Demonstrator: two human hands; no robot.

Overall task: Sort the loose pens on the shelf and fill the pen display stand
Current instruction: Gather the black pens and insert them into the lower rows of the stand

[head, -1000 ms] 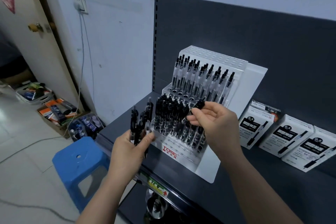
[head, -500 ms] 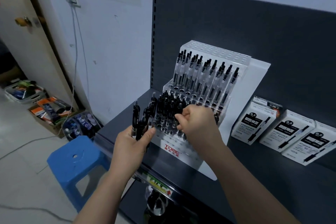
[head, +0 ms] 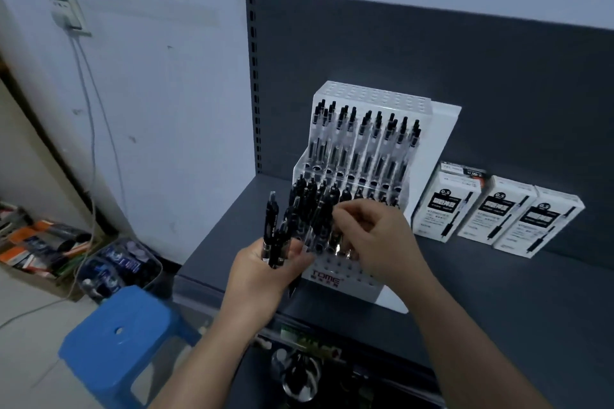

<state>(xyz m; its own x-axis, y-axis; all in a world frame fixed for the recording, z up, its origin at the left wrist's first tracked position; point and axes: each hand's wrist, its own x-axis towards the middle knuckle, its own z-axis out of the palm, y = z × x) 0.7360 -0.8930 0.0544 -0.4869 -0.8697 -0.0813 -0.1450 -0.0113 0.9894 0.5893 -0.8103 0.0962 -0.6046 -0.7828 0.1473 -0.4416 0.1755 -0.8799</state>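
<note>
Right hand [head: 375, 239] has come down from mid-air onto the front rows of the pen display stand [head: 372, 96].
Its fingers curl among the black pen tops there; whether they pinch one, I cannot tell. Left hand [head: 262, 279] still grips a bunch of loose pens [head: 273, 229] upright, just beside the stand's front-left corner, over the dark shelf [head: 498, 295].

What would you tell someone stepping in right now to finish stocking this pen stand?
Left hand grips a bundle of black pens.
Right hand is curled over the lower tier of the display stand; whether it pinches a pen is unclear.
Done: upper row holds pens, lower tier partly filled.
Left: fill the empty front holes from the bundle.
</note>
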